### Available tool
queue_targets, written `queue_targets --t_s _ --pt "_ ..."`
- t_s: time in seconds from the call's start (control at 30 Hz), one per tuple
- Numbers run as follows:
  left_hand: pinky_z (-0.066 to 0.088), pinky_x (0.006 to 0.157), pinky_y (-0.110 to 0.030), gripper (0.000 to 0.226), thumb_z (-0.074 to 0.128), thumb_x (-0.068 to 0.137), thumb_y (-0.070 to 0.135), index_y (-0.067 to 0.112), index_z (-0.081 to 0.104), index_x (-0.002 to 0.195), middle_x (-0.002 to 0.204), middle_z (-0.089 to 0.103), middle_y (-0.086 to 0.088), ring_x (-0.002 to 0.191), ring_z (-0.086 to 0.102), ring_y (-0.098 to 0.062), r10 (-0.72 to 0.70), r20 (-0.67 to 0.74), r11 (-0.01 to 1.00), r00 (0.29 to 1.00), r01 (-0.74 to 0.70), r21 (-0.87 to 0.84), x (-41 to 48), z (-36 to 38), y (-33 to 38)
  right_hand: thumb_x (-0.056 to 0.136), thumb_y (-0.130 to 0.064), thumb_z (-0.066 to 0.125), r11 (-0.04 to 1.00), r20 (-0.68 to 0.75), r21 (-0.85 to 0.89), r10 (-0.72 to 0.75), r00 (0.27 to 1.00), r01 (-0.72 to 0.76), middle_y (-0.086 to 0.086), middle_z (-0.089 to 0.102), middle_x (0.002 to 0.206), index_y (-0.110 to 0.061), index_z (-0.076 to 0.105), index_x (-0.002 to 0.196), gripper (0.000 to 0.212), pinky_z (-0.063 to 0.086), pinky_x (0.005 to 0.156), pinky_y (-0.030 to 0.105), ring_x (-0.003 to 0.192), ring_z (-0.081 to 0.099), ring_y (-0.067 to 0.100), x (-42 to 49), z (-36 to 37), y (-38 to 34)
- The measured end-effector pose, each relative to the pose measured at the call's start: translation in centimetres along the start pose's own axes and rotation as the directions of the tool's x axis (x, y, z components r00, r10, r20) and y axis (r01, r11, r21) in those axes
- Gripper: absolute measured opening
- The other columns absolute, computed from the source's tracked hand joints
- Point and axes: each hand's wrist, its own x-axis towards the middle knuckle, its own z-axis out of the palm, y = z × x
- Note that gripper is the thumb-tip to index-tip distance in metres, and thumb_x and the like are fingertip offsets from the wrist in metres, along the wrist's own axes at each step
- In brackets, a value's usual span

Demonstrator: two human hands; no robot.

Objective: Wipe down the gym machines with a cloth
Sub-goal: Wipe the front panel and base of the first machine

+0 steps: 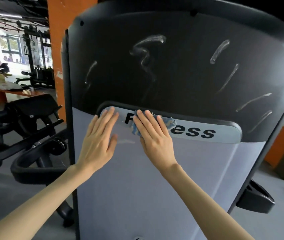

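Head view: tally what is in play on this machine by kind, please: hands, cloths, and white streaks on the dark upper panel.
hands: 2 (left hand, right hand)
cloth: 1, pressed under the right hand
white streaks on the dark panel: 6
total: 9

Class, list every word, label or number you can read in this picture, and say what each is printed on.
"F" and "ess": black letters on the machine's grey band; the letters between are hidden under the right hand and the cloth.
A dark mark at the bottom edge of the pale panel: cut off, unreadable.
Nothing else can be read; the gym in the background is too blurred.
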Motion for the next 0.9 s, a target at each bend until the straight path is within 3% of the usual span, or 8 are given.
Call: queue_targets --t_s 0.27,0.43,0.5,0.6,0.7,0.8,0.9 --pt "0.005 0.123 -0.031 0.062 0.033 0.097 0.032 0.007 0.024 0.154 0.162 0.019 -0.007 0.148 0.020 -0.016 -0.056 0.103 0.998 0.993 0.056 -0.001 -0.9 -0.9 -5.8 0.092 0.002 0.054 0.996 0.051 -0.014 -0.088 0.995 0.088 0.006 0.044 0.150 -0.009 0.047 0.143 0.052 0.016 0.122 0.038 0.143 0.033 0.023 5.1 2.8 -3.3" --pt "-0.005 0.121 -0.025 0.067 0.027 0.097 0.037 0.006 0.016 0.155 0.163 0.009 -0.008 0.148 0.007 -0.011 -0.102 0.167 0.995 0.981 0.103 0.006 -1.4 -0.4 -8.6 0.092 0.003 0.051 0.995 0.093 -0.001 -0.101 0.991 0.102 0.007 0.043 0.150 -0.009 0.049 0.142 0.052 0.015 0.122 0.037 0.144 0.032 0.023 6.0 4.3 -5.3" --pt "-0.008 0.120 -0.025 0.064 0.035 0.100 0.033 0.012 0.009 0.156 0.163 0.002 -0.004 0.148 0.002 -0.007 -0.083 0.203 0.996 0.976 0.086 -0.008 -1.4 -0.1 -9.8 0.094 -0.004 0.051 0.998 0.098 0.003 -0.067 0.993 0.068 0.006 0.042 0.151 -0.010 0.047 0.143 0.049 0.015 0.122 0.036 0.145 0.030 0.021 5.8 4.9 -6.2" --pt "0.004 0.122 -0.037 0.074 0.054 0.097 0.020 0.014 0.010 0.156 0.164 0.003 -0.001 0.148 0.008 -0.009 -0.028 0.241 0.999 0.970 0.031 -0.009 -1.5 -0.2 -11.3 0.100 -0.023 0.050 0.998 0.132 0.002 -0.063 0.989 0.063 0.005 0.041 0.152 -0.012 0.048 0.143 0.045 0.015 0.121 0.036 0.145 0.028 0.020 4.1 6.0 -7.4" --pt "0.013 0.119 -0.046 0.077 0.061 0.093 0.018 0.012 0.016 0.156 0.163 0.006 -0.001 0.146 0.014 -0.010 -0.007 0.284 1.000 0.959 0.001 0.023 -1.3 -0.5 -12.2 0.103 -0.021 0.044 0.976 0.235 -0.020 -0.207 0.950 0.218 0.006 0.048 0.147 -0.012 0.057 0.136 0.037 0.016 0.121 0.037 0.141 0.036 0.022 0.1 8.2 -8.9" --pt "0.013 0.118 -0.046 0.079 0.060 0.094 0.021 0.014 0.013 0.156 0.164 0.003 -0.001 0.146 0.012 -0.012 -0.006 0.317 1.000 0.949 0.001 0.018 -1.3 -0.6 -12.3 0.104 -0.010 0.040 0.913 0.372 -0.052 -0.358 0.856 0.404 0.005 0.052 0.143 -0.012 0.059 0.133 0.035 0.016 0.122 0.038 0.137 0.043 0.022 -4.3 9.9 -10.2" --pt "0.014 0.119 -0.047 0.078 0.059 0.095 0.026 0.014 0.012 0.157 0.164 0.002 -0.001 0.147 0.010 -0.011 -0.015 0.326 1.000 0.945 0.014 0.005 -1.3 -0.5 -12.3 0.099 -0.010 0.050 0.855 0.369 -0.084 -0.450 0.813 0.511 0.005 0.055 0.141 -0.013 0.060 0.132 0.035 0.014 0.122 0.039 0.134 0.047 0.021 -3.8 9.5 -10.0"
